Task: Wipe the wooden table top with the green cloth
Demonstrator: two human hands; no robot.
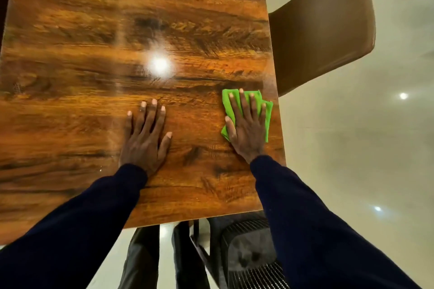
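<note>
A glossy wooden table top (94, 77) fills most of the view. A folded green cloth (266, 110) lies near the table's right edge. My right hand (246, 129) presses flat on the cloth with straight, spread fingers and covers most of it. My left hand (145, 138) rests flat on the bare wood to the left of the cloth, fingers spread, holding nothing. Both arms wear dark blue sleeves.
A brown chair (326, 28) stands against the table's right side. Below the near edge are dark table legs (185, 253) and a black slatted object (251, 253) on the pale shiny floor (364, 148). A lamp's glare (159, 64) shines on the wood.
</note>
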